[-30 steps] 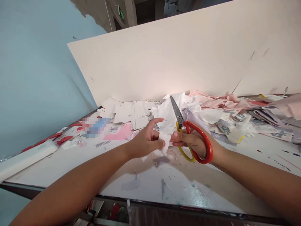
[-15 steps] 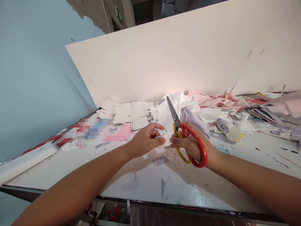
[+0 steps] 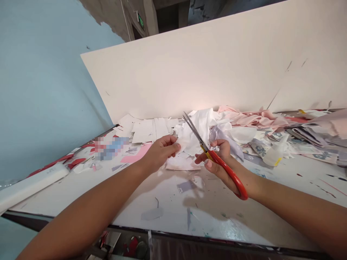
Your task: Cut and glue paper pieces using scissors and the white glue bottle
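My right hand (image 3: 217,159) grips scissors (image 3: 217,159) with red and yellow handles; the blades point up and to the left and look nearly closed. My left hand (image 3: 160,151) pinches the edge of a white paper piece (image 3: 183,163) that lies just in front of it on the white table (image 3: 195,213). The scissors are held a little to the right of that paper, above the table top. Both hands are close together near the middle of the table.
A heap of white, pink and patterned paper and cloth scraps (image 3: 244,126) lines the back of the table against a large cream board (image 3: 217,65). Flat white sheets (image 3: 146,129) and a pink sheet (image 3: 137,156) lie at left. Small offcuts (image 3: 185,186) dot the near surface.
Both hands moved away from me toward the scrap heap. The small white piece they held together now rests on the table under my left fingers; the scissors tilted further left.
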`<action>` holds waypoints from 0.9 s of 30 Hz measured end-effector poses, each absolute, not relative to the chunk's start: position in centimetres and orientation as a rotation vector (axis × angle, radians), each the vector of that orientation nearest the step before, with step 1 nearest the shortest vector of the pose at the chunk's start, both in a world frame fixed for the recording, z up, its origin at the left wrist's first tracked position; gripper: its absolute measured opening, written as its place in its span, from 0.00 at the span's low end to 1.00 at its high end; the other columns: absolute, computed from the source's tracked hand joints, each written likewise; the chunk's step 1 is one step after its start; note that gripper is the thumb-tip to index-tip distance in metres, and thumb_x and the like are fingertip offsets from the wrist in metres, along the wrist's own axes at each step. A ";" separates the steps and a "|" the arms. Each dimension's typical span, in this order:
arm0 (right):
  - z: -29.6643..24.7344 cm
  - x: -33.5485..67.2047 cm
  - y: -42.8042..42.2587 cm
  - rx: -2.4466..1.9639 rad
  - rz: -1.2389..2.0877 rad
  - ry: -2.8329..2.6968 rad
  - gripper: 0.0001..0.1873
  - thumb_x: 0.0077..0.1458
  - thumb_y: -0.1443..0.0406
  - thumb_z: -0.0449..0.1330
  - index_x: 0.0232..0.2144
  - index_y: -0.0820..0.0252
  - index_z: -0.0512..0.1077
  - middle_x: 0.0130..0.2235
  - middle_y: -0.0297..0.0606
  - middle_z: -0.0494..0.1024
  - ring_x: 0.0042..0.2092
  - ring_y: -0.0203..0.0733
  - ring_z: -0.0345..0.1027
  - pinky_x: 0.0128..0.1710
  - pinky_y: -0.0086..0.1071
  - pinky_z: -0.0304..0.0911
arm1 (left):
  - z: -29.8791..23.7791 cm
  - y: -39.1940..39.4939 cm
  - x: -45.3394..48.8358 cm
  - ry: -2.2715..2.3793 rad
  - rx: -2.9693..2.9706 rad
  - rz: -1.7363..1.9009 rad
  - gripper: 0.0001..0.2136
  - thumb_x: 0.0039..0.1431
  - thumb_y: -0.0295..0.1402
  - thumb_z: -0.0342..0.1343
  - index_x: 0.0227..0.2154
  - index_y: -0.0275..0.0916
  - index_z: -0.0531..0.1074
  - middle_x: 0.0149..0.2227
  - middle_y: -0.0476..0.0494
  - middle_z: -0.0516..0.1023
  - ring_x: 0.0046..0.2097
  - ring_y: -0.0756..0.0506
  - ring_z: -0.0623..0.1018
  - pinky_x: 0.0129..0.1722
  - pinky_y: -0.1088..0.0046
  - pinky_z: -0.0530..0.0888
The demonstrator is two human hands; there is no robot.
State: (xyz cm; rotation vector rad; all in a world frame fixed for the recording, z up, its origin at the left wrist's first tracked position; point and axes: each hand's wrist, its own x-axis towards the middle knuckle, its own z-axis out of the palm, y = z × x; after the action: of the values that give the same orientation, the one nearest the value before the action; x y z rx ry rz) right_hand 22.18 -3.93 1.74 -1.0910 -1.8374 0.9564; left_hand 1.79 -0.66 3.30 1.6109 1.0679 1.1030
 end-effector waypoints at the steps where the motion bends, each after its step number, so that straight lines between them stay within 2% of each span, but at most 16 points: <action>1: 1.8 22.2 -4.0 -1.104 0.926 -1.862 0.31 0.44 0.41 0.47 0.39 0.54 0.44 0.37 0.41 0.71 0.40 0.47 0.66 0.39 0.44 0.60 | 3.4 -0.6 1.6 1.048 1.584 1.142 0.07 0.47 0.34 0.55 0.22 0.39 0.63 0.21 0.54 0.61 0.24 0.55 0.63 0.25 0.78 0.60; 4: 2.2 22.4 -4.0 -1.195 0.977 -1.914 0.31 0.45 0.39 0.43 0.40 0.55 0.45 0.31 0.38 0.70 0.31 0.44 0.66 0.31 0.39 0.62 | 3.6 -0.2 1.1 0.986 1.517 1.277 0.06 0.47 0.32 0.54 0.21 0.38 0.63 0.20 0.55 0.60 0.23 0.56 0.61 0.23 0.79 0.59; 8: 2.8 22.8 -4.0 -1.280 0.997 -2.006 0.30 0.45 0.40 0.44 0.40 0.55 0.47 0.27 0.32 0.67 0.22 0.35 0.60 0.22 0.32 0.60 | 3.7 0.1 1.0 0.961 1.415 1.409 0.05 0.46 0.31 0.55 0.22 0.38 0.64 0.20 0.55 0.60 0.22 0.56 0.61 0.22 0.80 0.59; 13: 2.9 22.9 -4.2 -1.262 0.913 -2.109 0.28 0.47 0.41 0.43 0.38 0.55 0.48 0.24 0.30 0.65 0.21 0.34 0.57 0.22 0.32 0.57 | 3.8 0.0 1.2 0.962 1.381 1.434 0.03 0.44 0.30 0.55 0.23 0.39 0.65 0.21 0.55 0.61 0.22 0.57 0.61 0.22 0.81 0.61; 17: 2.6 22.8 -4.2 -1.250 0.950 -2.063 0.29 0.46 0.40 0.42 0.38 0.55 0.49 0.26 0.32 0.67 0.20 0.33 0.57 0.20 0.30 0.55 | 3.8 -0.1 1.3 0.964 1.387 1.392 0.04 0.44 0.31 0.55 0.22 0.39 0.66 0.21 0.56 0.60 0.21 0.57 0.60 0.23 0.80 0.62; 23: 2.5 22.6 -4.3 -1.204 0.917 -2.062 0.27 0.46 0.41 0.44 0.36 0.55 0.50 0.21 0.26 0.60 0.20 0.33 0.53 0.20 0.30 0.53 | 3.5 0.1 1.2 1.033 1.383 1.378 0.06 0.43 0.34 0.56 0.21 0.38 0.66 0.21 0.55 0.60 0.21 0.57 0.60 0.25 0.79 0.65; 27: 2.6 22.5 -4.5 -1.199 0.914 -2.064 0.27 0.46 0.41 0.44 0.36 0.55 0.50 0.20 0.25 0.59 0.20 0.32 0.52 0.20 0.30 0.52 | 3.5 0.1 1.2 1.042 1.377 1.383 0.08 0.43 0.35 0.57 0.20 0.38 0.65 0.21 0.54 0.60 0.21 0.57 0.60 0.24 0.79 0.65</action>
State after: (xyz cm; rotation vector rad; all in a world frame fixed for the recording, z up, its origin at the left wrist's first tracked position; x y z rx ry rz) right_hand 22.52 -4.47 2.59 -1.1993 -2.0638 0.9140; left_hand 1.18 0.08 3.52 1.3768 1.0415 1.3830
